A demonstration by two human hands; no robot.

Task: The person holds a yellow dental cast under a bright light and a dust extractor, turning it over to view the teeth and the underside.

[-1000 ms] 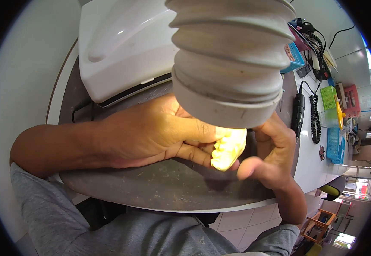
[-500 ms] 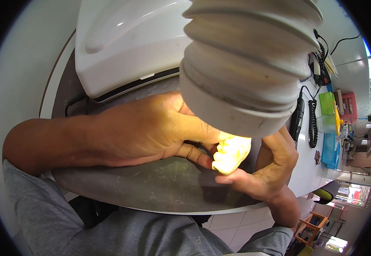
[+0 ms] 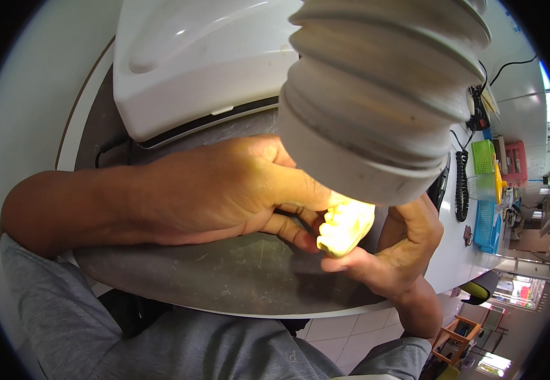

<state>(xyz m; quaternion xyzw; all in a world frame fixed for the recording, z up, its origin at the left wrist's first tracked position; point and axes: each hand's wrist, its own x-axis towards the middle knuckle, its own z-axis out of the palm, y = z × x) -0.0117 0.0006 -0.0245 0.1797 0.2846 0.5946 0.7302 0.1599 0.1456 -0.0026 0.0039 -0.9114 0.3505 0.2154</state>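
Observation:
Between my two hands is a pale yellow dental cast (image 3: 347,229) with a row of tooth shapes along its left edge, so brightly lit that its fine detail washes out. My left hand (image 3: 243,193) grips it from the left, thumb on its upper side and fingertips beneath. From the right, my right hand (image 3: 403,256) pinches its lower edge with the thumb; those fingers curl behind it and are partly hidden. Close above hangs the wide end of a ribbed white hose (image 3: 366,152), which covers part of both hands.
Beyond my left hand stands a white machine housing (image 3: 205,69) on the dark, scratched tabletop (image 3: 224,278). On the right, a white counter carries a coiled black cord (image 3: 461,187), a green basket (image 3: 483,157) and a blue basket (image 3: 488,228). A chair (image 3: 479,288) stands past the counter.
The hose and machine sit slightly farther right in view, with the hose covering more of the black handpiece on the counter. Both hands keep nearly the same hold on the dental cast.

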